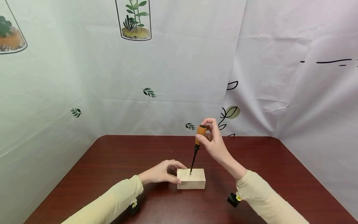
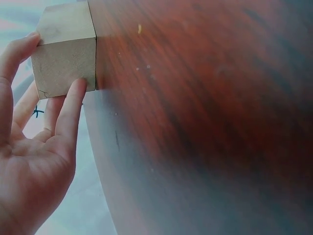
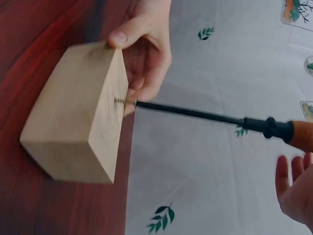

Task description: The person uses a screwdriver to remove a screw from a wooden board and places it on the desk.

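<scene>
And there, on the dark red wood-grain table (image 1: 134, 151), pinched the pale wooden block (image 1: 191, 185) at its left end in the left hand (image 1: 162, 172), thumb at the near corner, fingers spread round to the far side, just block-wide, palm off the wood. Up above, gripped the orange-handled screwdriver (image 1: 200, 134) in the right hand (image 1: 215, 144), thumb on the near side, one finger bent over to the top end, closed to handle width! Angled the black shaft steeply down and left, tip right at the screw (image 3: 124, 101). Stood that screw mid-face in the block's top, threads showing above the wood. Could not make out the tip's fit in the screw head. Wore pale yellow sleeves (image 1: 112, 200).
</scene>
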A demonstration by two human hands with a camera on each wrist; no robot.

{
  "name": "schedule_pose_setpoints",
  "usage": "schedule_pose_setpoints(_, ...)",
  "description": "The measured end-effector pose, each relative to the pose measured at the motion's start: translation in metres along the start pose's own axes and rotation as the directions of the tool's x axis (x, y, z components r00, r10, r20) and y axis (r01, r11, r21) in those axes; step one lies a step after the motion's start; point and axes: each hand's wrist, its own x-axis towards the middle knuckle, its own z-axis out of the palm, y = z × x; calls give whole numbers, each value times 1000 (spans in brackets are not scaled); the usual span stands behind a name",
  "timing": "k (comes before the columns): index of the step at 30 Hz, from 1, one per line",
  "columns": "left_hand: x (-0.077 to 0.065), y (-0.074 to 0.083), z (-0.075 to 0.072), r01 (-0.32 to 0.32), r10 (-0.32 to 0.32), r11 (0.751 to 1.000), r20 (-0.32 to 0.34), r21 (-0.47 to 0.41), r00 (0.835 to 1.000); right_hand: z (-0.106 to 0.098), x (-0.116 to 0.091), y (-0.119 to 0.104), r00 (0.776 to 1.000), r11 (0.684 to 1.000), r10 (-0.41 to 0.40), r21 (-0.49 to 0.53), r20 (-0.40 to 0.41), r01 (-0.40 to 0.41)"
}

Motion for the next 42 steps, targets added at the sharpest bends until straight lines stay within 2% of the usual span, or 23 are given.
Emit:
schedule_pose_setpoints(5, 0, -1, 0, 1, -1, 1000, 2, -3, 1000, 1, 2, -2, 998, 998, 55, -12, -9, -55)
schedule_pose_setpoints(14, 1, -2, -1, -14, 14, 1000, 5, 1, 1000, -2, 4, -10, 999, 996, 53, -72, -8, -53)
schedule_pose_setpoints(17, 0, -1, -1, -2, 2, 1000, 7, -5, 1000, -3, 3, -10, 998, 999, 43, -30, 36, -42)
schedule_pose_setpoints(22, 0, -1, 0, 2, -2, 1000, 9, -9, 1000, 0, 1, -5, 994, 996, -53, 81, 98, 45)
schedule_pose_setpoints(27, 0, -1, 0, 2, -2, 1000, 12, -12, 1000, 4, 0, -2, 996, 994, -65, 96, 60, 59)
schedule_pose_setpoints(35, 0, 0, 0, 0, 0, 1000, 13, -15, 1000, 4, -2, -2, 999, 998, 44, -47, -31, -45)
schedule_pose_setpoints(42, 1, -1, -1, 2, -2, 1000, 12, -16, 1000, 0, 0, -2, 999, 999, 28, -41, -38, -30)
